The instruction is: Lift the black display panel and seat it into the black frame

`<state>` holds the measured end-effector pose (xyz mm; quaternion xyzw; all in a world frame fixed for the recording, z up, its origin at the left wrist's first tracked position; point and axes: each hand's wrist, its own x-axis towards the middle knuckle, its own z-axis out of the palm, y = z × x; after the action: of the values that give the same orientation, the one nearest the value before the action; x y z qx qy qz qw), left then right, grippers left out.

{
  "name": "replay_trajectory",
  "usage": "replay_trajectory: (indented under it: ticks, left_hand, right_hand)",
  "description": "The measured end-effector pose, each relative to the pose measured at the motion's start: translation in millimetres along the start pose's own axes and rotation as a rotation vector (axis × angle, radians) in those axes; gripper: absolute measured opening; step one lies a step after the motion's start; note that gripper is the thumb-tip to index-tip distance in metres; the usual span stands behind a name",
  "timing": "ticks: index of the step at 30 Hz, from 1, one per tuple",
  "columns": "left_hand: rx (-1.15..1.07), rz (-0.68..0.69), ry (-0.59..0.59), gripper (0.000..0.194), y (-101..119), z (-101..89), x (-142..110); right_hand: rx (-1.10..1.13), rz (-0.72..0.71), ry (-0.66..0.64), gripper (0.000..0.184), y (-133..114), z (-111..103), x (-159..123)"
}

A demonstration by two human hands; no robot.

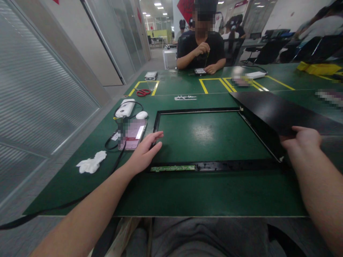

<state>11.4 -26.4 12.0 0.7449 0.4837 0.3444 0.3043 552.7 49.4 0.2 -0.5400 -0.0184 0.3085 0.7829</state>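
Note:
A thin black rectangular frame [235, 165], like a screen bezel, lies flat on the green table, with a narrow green circuit board [174, 168] along its near edge. My left hand [148, 148] rests at the frame's left side, fingers stretched out and holding nothing. On the right, my right hand [302, 141] grips the near edge of a large dark panel [278, 109], thumb on top and the other fingers hidden beneath. The panel is tilted, its left edge raised over the frame's right side.
Left of the frame are a phone [134, 134], a white power bank [125, 108] with a black cable, a white earbud case [142, 115] and crumpled tissue [92, 162]. Red scissors [143, 92] and white strips [185, 97] lie farther back. A person [201, 50] works across the table.

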Motion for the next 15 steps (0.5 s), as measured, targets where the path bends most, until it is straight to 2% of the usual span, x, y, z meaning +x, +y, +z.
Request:
replay_trajectory:
  ticks: [5, 11, 15]
  left_hand:
    - [0.014, 0.015, -0.013, 0.051, -0.1, -0.1, -0.3]
    - [0.105, 0.045, -0.045, 0.046, 1.6, -1.5, -1.2]
    - [0.155, 0.066, -0.059, 0.048, 4.7, -2.3, -1.6]
  right_hand:
    - [-0.01, 0.08, 0.102, 0.033, -3.9, 5.2, -9.6]
    - [-0.02, 0.121, 0.112, 0.031, -4.2, 4.8, -9.5]
    - [-0.011, 0.086, 0.095, 0.031, -1.2, 1.0, -3.2]
